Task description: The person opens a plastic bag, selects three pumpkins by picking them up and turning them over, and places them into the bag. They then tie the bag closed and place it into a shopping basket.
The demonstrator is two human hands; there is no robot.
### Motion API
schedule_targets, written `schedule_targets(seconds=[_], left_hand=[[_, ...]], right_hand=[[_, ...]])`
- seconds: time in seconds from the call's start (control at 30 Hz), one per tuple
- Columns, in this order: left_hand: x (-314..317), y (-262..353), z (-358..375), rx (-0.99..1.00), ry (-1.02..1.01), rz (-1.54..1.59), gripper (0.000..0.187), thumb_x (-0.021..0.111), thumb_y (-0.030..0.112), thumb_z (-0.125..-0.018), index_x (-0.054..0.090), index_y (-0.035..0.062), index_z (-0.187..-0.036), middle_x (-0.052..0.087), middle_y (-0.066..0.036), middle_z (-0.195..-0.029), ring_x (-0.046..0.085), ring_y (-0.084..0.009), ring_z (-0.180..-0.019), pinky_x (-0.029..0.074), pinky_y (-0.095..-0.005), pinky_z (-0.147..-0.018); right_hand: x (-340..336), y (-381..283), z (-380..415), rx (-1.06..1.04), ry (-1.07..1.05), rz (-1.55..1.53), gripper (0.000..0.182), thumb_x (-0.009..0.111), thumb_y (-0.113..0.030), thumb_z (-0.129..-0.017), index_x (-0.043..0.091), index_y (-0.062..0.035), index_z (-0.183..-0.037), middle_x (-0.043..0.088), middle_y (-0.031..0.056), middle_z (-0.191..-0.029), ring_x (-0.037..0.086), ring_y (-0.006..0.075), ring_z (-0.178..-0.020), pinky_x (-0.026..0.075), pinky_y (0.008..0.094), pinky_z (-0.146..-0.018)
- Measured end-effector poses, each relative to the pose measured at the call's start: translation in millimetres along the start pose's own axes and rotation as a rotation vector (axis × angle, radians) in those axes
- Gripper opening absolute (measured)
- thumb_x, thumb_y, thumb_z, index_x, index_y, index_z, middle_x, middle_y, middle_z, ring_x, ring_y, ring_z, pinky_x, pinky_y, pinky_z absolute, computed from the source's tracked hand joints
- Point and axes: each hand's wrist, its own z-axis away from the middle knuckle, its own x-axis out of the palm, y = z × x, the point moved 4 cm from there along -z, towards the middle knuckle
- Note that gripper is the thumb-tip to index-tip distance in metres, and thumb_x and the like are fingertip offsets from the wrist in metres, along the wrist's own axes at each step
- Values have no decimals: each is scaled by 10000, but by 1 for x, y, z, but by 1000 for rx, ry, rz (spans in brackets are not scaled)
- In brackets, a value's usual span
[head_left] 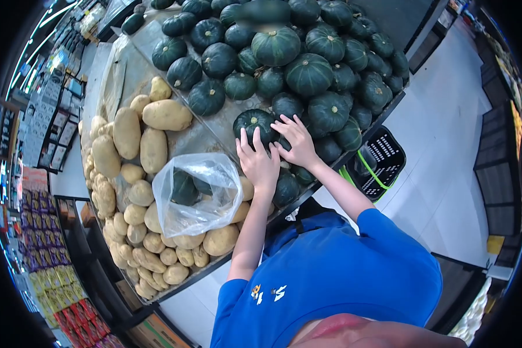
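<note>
My left hand (259,164) lies with its fingers spread on the near side of a dark green squash (254,123). Just right of it, my right hand (296,142) is also spread, its fingers over the squashes beside that one. Neither hand is closed around anything. To the left of my left hand, a clear plastic bag (198,211) stands open on the potatoes, with dark green squash (184,187) inside. A large heap of squashes (308,74) rises beyond my hands.
Potatoes (153,150) fill the left part of the display stand. A black basket with green handles (384,160) is on the floor at the right, past the stand's edge. Packaged goods (43,226) line shelves at the far left.
</note>
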Motion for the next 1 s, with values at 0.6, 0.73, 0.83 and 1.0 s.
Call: schedule_targets(seconds=[0.6,0.73,0.83,1.0], left_hand=[[1,3,-2,-6,9,-121,513,657,196,-734,509,124,-1220,434,-182,-1308,468,-418,-1137,447,-471,-917],[3,4,-3,-11,1,-147,513,660,178,-730,510,119,-1216,433,-182,-1312,472,-417,-1138,453,-469,-910],[4,5,-2,-12,-22,-148,524,670,164,-727,503,103,-1220,411,-192,-1325,447,-407,-1169,429,-461,-933],[5,4,-2,-6,-51,-150,527,676,153,-729,498,91,-1221,388,-200,-1342,424,-398,-1198,410,-451,-951]], right_hand=[[1,6,-1,44,-45,-70,445,649,-152,-727,584,-96,-1163,586,116,-1139,492,277,-1191,313,489,-1043],[2,8,-1,40,-70,-71,457,646,-156,-733,570,-89,-1179,574,118,-1157,484,278,-1199,307,488,-1047],[1,8,-2,43,-71,-81,463,645,-152,-733,567,-86,-1185,565,122,-1168,480,281,-1203,299,489,-1051],[3,9,0,50,-81,-97,473,642,-152,-734,563,-89,-1196,557,126,-1184,477,283,-1206,301,490,-1050]])
